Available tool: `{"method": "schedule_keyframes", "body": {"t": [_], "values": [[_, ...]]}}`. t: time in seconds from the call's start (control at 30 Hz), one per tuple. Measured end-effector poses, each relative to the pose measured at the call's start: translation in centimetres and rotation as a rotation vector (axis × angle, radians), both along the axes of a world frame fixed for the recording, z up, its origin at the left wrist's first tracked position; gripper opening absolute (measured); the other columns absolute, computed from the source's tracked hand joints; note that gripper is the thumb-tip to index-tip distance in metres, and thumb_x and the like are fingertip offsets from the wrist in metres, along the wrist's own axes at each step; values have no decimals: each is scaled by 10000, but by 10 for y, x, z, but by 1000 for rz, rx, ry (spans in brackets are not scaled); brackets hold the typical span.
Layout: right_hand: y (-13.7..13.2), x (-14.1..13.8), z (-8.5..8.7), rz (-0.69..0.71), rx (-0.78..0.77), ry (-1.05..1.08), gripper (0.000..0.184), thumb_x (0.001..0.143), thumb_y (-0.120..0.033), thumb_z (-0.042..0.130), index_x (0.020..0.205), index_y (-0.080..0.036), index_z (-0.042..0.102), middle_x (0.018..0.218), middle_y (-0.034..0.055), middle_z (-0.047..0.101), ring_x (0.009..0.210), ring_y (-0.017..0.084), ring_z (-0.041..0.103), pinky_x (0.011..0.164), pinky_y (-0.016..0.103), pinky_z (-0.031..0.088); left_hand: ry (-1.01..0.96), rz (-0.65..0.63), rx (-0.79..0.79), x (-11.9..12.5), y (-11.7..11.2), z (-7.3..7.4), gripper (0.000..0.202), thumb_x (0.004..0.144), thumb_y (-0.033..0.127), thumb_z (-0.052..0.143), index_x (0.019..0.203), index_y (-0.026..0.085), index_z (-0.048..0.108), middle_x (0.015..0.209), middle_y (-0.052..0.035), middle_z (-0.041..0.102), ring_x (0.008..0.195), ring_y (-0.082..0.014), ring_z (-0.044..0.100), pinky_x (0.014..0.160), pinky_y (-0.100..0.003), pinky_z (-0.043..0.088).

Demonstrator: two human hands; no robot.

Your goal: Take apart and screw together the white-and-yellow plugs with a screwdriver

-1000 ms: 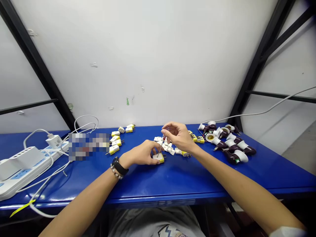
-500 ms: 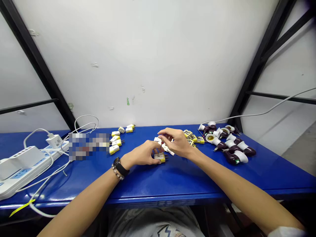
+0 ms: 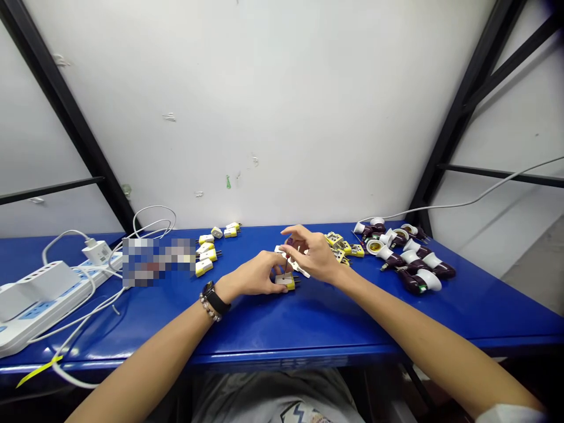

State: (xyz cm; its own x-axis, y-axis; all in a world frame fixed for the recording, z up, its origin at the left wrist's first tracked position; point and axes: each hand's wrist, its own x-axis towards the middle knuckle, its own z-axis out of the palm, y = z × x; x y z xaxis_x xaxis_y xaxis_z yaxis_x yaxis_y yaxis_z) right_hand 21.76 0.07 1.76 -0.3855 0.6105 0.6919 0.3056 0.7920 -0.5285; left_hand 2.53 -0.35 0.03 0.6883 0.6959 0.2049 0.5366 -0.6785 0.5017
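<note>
Head view showed my left hand closed around a small white-and-yellow plastic plug, pinning it flat on the blue table, mid-table and close to me. My right hand pinched a thin screwdriver with a dark red handle in its fingertips, tip down on the plug's top face. I judged the job wanted the shaft upright over the screw, light steady pressure, and the left fingers clear of the tip in case it slipped. Loose yellow plug parts lay just beyond the right hand, and maroon-and-white lamp sockets sat well to the right.
</note>
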Motion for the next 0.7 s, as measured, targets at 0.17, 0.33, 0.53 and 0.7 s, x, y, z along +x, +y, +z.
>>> {"method": "schedule_keyframes", "body": {"t": [0.17, 0.33, 0.53, 0.7], "values": [[0, -6, -7, -21, -88, 127, 159, 912, -331, 639, 952, -184, 683, 637, 0, 686, 522, 138, 632, 534, 244, 492, 6, 0, 11, 1, 1, -1, 318, 728, 355, 811, 968, 169, 720, 893, -37, 716, 730, -161, 602, 648, -246, 462], [2, -5, -8, -81, -3, 86, 194, 890, -286, 657, 1030, -184, 743, 746, 33, 753, 572, 142, 653, 558, 244, 500, -86, -42, -22, 2, -2, 3, 233, 810, 300, 734, 1001, 167, 737, 925, -47, 752, 768, -166, 661, 699, -243, 496], [-3, -7, -3, -24, 4, 56, 248, 922, -291, 599, 1038, -162, 775, 835, 55, 783, 659, 159, 679, 620, 253, 521, -200, 3, -115, -1, -1, 7, 199, 915, 224, 578, 902, 136, 756, 834, -45, 778, 710, -160, 685, 651, -228, 486], [-4, -7, 3, 65, -115, 46, 242, 922, -284, 574, 1017, -161, 760, 824, 42, 779, 679, 156, 691, 609, 244, 521, -151, 22, -112, -1, -1, 8, 184, 906, 208, 586, 862, 147, 754, 808, -33, 771, 645, -137, 660, 598, -210, 456]]}}
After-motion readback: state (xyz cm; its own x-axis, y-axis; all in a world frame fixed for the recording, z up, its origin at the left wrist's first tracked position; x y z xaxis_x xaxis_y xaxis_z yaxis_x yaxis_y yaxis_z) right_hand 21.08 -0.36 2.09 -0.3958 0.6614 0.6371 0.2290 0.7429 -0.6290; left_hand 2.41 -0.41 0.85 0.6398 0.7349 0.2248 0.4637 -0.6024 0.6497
